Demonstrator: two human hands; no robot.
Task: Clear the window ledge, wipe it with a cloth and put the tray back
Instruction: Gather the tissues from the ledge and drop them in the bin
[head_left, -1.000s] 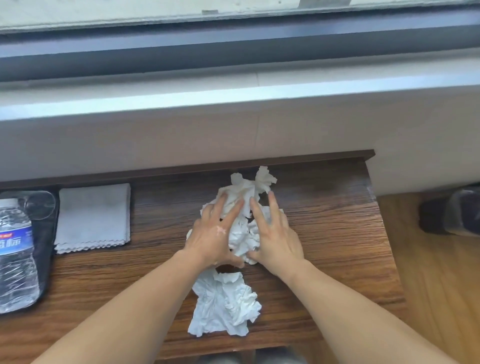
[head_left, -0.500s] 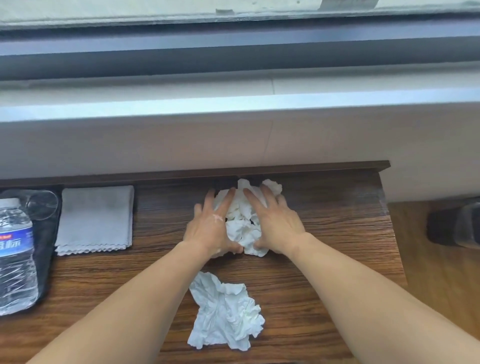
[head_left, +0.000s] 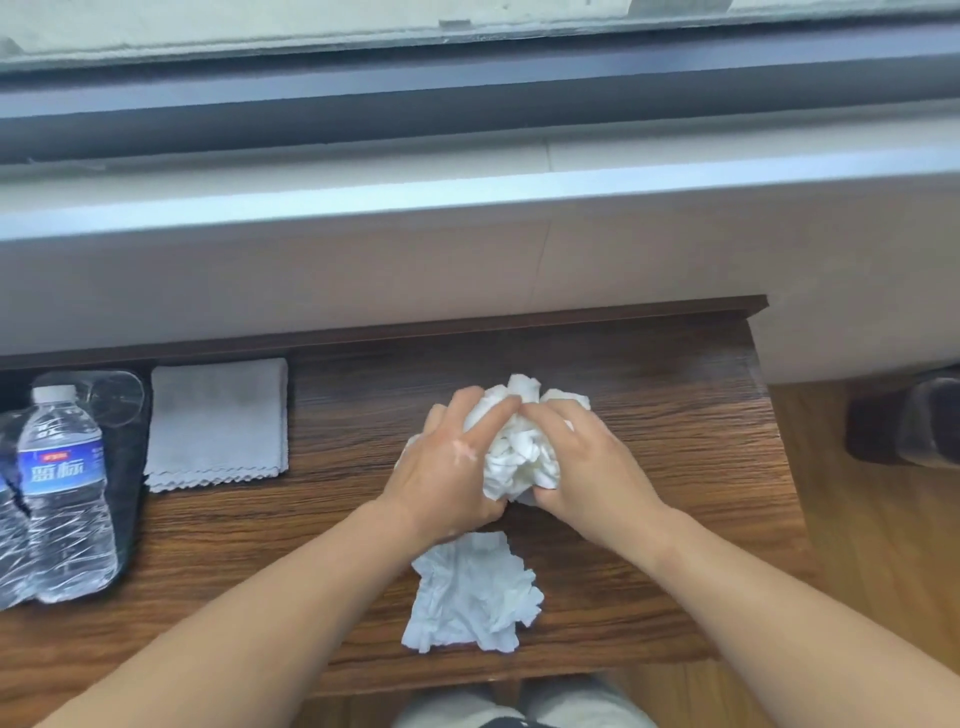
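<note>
Both hands, left hand (head_left: 447, 467) and right hand (head_left: 587, 467), cupped together around a wad of crumpled tissue (head_left: 519, 447) at centre frame on the wooden shelf (head_left: 675, 415). Grey cloth (head_left: 218, 421) folded at left, beside black tray (head_left: 132, 467) with water bottle (head_left: 65, 493). Likely to shed scraps if loosely bunched; second crumpled tissue (head_left: 470, 592) below the wrists easily overlooked.

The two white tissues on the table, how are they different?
The tissue in the hands is bunched into a ball between the left hand and right hand. The loose tissue lies flatter on the table, untouched and nearer the person. Both are white and crumpled.
</note>
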